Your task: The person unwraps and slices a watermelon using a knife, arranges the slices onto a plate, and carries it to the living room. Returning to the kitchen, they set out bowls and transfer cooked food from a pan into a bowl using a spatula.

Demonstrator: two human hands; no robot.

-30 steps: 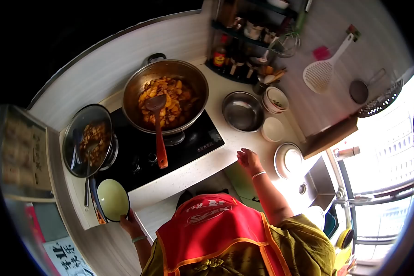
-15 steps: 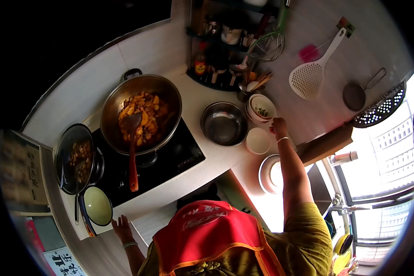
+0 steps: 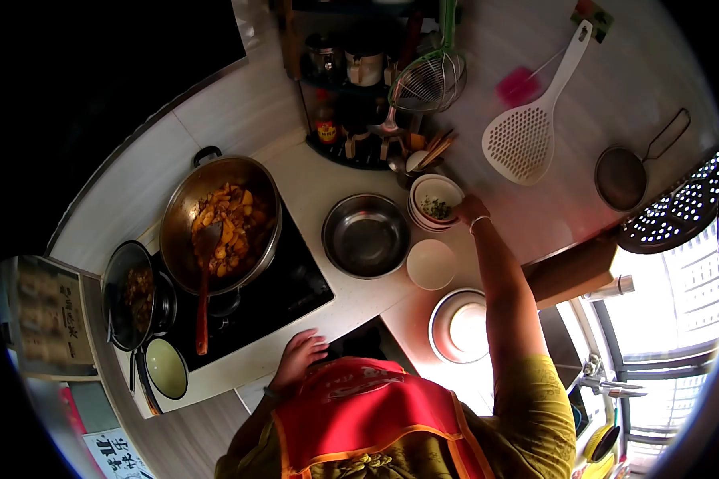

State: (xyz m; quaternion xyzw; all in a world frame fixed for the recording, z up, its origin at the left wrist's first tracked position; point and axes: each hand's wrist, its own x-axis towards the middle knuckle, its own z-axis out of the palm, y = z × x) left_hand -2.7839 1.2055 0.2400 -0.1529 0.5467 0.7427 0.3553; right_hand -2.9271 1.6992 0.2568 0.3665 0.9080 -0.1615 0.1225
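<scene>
My right hand (image 3: 473, 209) is at the right rim of a small white bowl (image 3: 449, 187), its fingers closed on the edge. Chopped greens (image 3: 436, 208) lie inside that bowl, which sits on top of a stack of bowls. My left hand (image 3: 302, 355) hovers by the counter's front edge, fingers apart and holding nothing. On the black cooktop (image 3: 284, 283), a large wok (image 3: 265, 231) holds cooked yellow-brown pieces (image 3: 236, 227). A spatula with a red-brown handle (image 3: 204, 307) rests in the wok.
An empty steel basin (image 3: 366, 237) stands between wok and bowls. Beside it are a pale bowl (image 3: 431, 264) and a wider bowl (image 3: 447, 311). At left are a dark pan (image 3: 132, 271) with food and a pale green pan (image 3: 166, 369). A white skimmer (image 3: 523, 144) hangs on the wall.
My right hand has moved from beside the stacked bowls onto the top bowl's rim. My left hand has come rightward and up, from near the green pan to the counter's front edge. The view has shifted.
</scene>
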